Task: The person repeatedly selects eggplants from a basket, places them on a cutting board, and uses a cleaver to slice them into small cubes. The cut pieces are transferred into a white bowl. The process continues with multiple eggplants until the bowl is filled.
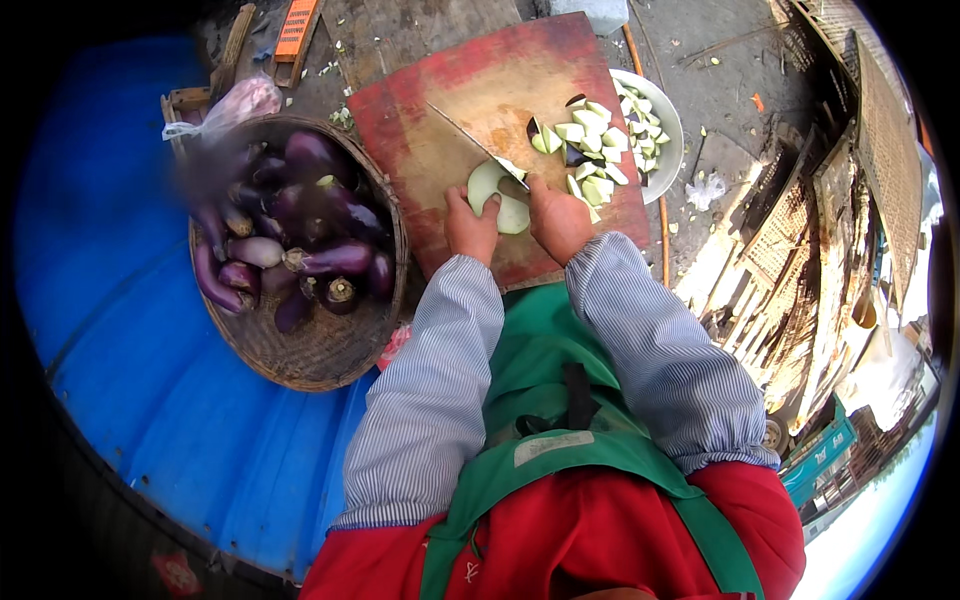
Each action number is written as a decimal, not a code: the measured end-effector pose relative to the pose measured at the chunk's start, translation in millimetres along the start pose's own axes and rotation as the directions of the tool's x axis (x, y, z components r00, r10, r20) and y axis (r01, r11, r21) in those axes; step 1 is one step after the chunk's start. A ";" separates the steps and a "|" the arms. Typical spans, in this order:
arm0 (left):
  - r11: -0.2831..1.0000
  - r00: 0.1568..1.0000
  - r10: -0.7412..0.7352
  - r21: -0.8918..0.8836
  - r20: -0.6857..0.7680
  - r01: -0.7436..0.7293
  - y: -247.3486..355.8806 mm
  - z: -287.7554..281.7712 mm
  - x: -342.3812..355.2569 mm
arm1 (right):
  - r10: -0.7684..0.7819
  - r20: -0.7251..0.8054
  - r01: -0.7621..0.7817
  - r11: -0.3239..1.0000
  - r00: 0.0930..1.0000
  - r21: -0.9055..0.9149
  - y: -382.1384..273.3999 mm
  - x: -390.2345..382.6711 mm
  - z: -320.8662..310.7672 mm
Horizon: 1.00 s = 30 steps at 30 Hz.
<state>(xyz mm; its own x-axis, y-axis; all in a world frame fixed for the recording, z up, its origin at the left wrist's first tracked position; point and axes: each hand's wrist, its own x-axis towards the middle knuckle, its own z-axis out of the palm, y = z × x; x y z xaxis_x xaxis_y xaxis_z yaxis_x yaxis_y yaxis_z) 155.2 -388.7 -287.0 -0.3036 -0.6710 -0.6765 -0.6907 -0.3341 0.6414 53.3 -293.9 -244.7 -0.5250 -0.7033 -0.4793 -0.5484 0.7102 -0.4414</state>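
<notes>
Evidently, left hand pinches pale green-white, rounded eggplant pieces against the red-edged wooden board | right hand closes on the long metal knife | pieces probably light, spongy, moist, easily bruised | best held by outer edges, away from the knife

Outdoor yard, laid out as rough open-air kitchen. Beneath the right hand's grip on the knife: red-edged chopping board. Left of grip: wicker basket of eggplants, blue ridged sheeting beyond. Right of grip: pale bowl of cut pieces, littered grey ground, then sunlit scrap wood, leaning woven panels; open sky farther out, behind right.
</notes>
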 end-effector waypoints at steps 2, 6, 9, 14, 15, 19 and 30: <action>0.992 0.996 0.078 0.098 -0.030 -0.075 -7.5 0.8 4.3 | 0.014 0.033 -0.014 1.000 0.999 -0.021 -9.8 5.1 0.1; 0.931 0.963 0.265 0.271 -0.044 -0.244 -8.2 -1.4 10.7 | 0.015 0.025 -0.015 1.000 1.000 0.016 -9.8 19.7 -1.8; 0.842 0.907 0.421 0.368 0.007 -0.394 -9.7 -5.5 5.8 | 0.101 -0.096 -0.075 0.967 0.990 0.242 22.5 16.5 8.2; 0.780 0.866 0.500 0.436 -0.005 -0.448 9.1 -8.0 3.3 | 0.158 -0.265 -0.020 0.889 0.951 0.457 37.6 -21.3 -33.0; 0.779 0.877 0.480 0.457 0.004 -0.429 12.5 -9.0 -3.2 | 0.155 -0.305 -0.017 0.911 0.940 0.411 37.5 -26.8 -45.6; 0.786 0.907 0.420 0.489 0.026 -0.378 12.4 -9.6 -16.3 | 0.008 -0.386 0.097 0.963 0.923 0.252 45.7 -30.7 -55.0; 0.720 0.843 0.532 0.480 0.082 -0.501 7.8 -3.8 -10.5 | -0.005 -0.082 0.006 1.000 0.997 0.018 32.1 10.5 -13.0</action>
<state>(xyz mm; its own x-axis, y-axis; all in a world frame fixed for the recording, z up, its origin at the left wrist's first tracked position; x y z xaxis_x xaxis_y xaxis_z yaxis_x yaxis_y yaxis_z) 155.4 -386.7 -273.5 -0.6769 -0.6892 -0.2584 -0.6603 0.4135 0.6269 21.7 -278.9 -254.0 -0.5737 -0.7069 -0.4136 -0.5398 0.7062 -0.4582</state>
